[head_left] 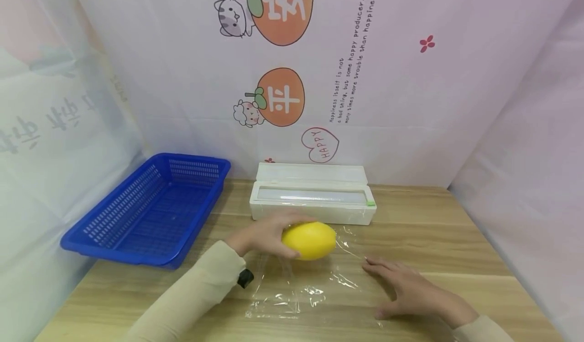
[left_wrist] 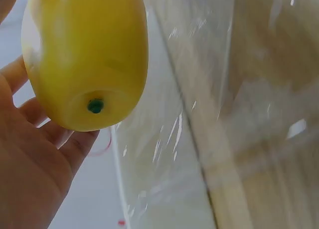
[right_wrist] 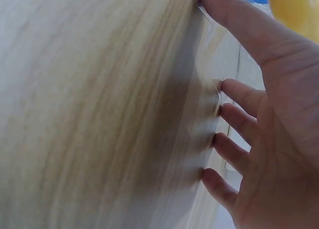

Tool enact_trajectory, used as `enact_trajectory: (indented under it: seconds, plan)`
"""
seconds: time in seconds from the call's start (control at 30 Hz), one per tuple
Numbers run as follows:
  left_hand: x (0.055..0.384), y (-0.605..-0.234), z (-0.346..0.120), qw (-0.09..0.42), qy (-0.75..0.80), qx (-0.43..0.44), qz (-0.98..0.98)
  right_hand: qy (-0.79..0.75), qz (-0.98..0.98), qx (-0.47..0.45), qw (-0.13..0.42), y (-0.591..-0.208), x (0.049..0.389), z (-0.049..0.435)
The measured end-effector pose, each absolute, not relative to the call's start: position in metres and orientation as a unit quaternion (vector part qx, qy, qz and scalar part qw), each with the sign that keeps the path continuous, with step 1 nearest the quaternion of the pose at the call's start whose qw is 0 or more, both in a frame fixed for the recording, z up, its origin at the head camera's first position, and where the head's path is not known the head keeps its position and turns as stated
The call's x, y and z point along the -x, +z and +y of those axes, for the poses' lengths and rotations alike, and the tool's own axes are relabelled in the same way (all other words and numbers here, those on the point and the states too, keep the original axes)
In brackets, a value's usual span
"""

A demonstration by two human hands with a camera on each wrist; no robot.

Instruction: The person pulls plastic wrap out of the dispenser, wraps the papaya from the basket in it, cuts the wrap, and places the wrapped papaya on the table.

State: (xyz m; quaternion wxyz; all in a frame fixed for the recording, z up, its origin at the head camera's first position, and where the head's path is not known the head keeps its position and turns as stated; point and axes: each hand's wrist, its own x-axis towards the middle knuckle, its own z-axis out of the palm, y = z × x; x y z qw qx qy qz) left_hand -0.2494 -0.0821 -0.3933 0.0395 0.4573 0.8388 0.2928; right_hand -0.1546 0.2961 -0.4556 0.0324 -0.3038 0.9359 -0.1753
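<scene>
A smooth yellow oval fruit (head_left: 310, 241) with a green stem nub at one end is gripped by my left hand (head_left: 268, 234). It is held over a sheet of clear cling film (head_left: 315, 296) spread across the wooden table. In the left wrist view, fingers curl round one side of the fruit (left_wrist: 84, 59). My right hand (head_left: 406, 289) is to the right of the film, palm down with fingers spread. Its fingertips touch the film's right edge at the tabletop, as the right wrist view shows.
A white cling film box (head_left: 315, 214) with its lid raised stands behind the fruit, a roll inside and a green piece at its right end. The film runs forward from it. At the left is a blue plastic basket (head_left: 132, 257). Printed white cloth (head_left: 388, 144) encloses the back and sides.
</scene>
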Motion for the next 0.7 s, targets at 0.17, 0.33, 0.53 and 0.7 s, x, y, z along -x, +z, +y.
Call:
enact_trajectory:
  seconds: [0.17,0.33,0.53,0.7]
  plan:
    - [0.241,-0.404,-0.065,0.069,0.289,-0.471,0.831,-0.171,0.938,0.299,0.033,-0.457,0.153,0.296]
    - [0.235,-0.416,-0.053,0.080,0.269,-0.486,0.828,-0.172,0.938,0.300,0.037,-0.456,0.154,0.295]
    - [0.232,-0.430,-0.046,0.089,0.271,-0.499,0.818,-0.174,0.938,0.297,0.039,-0.456,0.154,0.295]
    - [0.229,-0.432,-0.044,0.091,0.278,-0.499,0.816,-0.175,0.937,0.300,0.038,-0.457,0.154,0.295]
